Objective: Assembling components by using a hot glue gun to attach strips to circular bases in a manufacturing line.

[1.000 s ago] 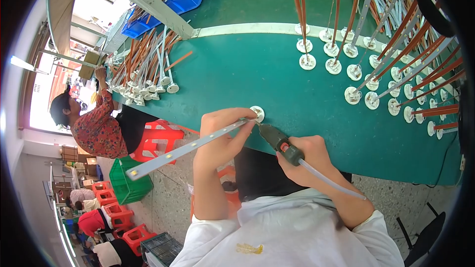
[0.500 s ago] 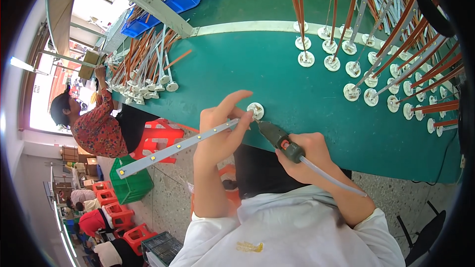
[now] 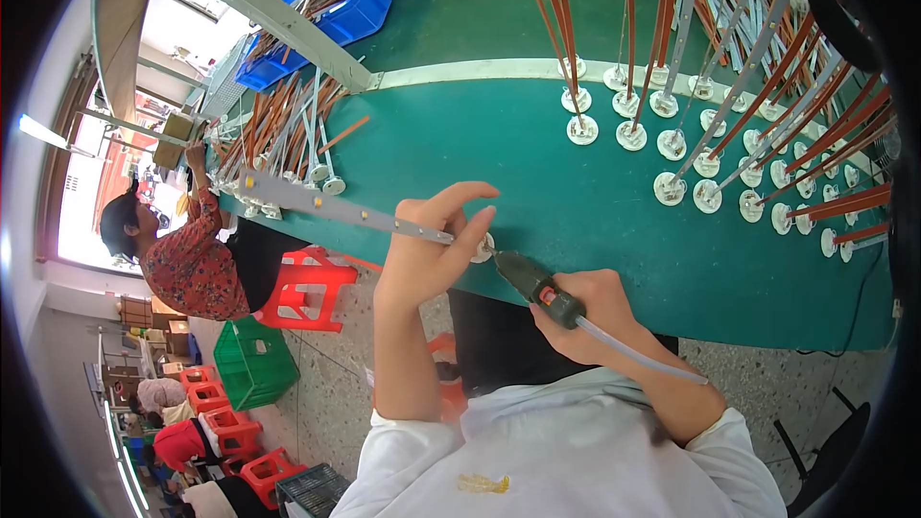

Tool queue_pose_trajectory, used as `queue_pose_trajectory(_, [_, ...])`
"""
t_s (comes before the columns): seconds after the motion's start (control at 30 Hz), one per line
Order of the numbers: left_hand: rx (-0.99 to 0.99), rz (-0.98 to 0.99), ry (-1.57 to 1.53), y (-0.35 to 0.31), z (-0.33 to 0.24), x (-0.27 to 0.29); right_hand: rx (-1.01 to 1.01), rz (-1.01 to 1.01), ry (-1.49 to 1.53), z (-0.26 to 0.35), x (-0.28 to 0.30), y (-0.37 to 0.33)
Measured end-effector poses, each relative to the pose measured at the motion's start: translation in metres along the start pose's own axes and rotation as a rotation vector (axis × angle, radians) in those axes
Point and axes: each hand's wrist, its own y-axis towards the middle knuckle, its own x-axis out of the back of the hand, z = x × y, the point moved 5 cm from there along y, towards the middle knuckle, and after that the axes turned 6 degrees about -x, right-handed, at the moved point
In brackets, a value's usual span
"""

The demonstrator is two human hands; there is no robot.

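My left hand (image 3: 422,254) is closed on a flat grey LED strip (image 3: 331,209), pinching it near a round white end cap (image 3: 484,248), with the index finger raised. The strip slopes up to the left, its small yellow LEDs facing up. My right hand (image 3: 597,312) grips a dark green glue gun (image 3: 530,283) with a clear glue stick (image 3: 628,350) trailing from its back. The gun's nozzle points at the cap's inner side; whether they touch I cannot tell.
Several strips with white round bases (image 3: 670,188) stand on the right of the green table (image 3: 460,149). A pile of loose strips (image 3: 273,125) lies at the left, near blue bins (image 3: 369,0). A co-worker (image 3: 197,259) sits far left beside a red stool (image 3: 312,288).
The strip's free end has swung upward on the left, and the cap has tipped and come nearer to me. The glue gun has shifted slightly closer, its nozzle still at the cap.
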Motion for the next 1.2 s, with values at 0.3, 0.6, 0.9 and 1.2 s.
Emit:
queue_pose_trajectory(0.3, [-0.007, -0.109, 0.09, -0.009, -0.005, 0.002, 0.039, 0.012, -0.036, 0.002, 0.001, -0.003])
queue_pose_trajectory(0.6, [-0.008, -0.138, 0.163, -0.011, 0.001, -0.002, 0.057, -0.012, -0.019, 0.005, 0.002, -0.001])
queue_pose_trajectory(0.9, [0.051, -0.181, 0.025, -0.014, 0.009, -0.009, 0.018, -0.073, -0.066, 0.007, 0.003, -0.008])
queue_pose_trajectory(1.2, [0.032, -0.169, 0.049, -0.015, 0.009, -0.008, 0.014, -0.104, -0.113, 0.008, 0.003, -0.006])
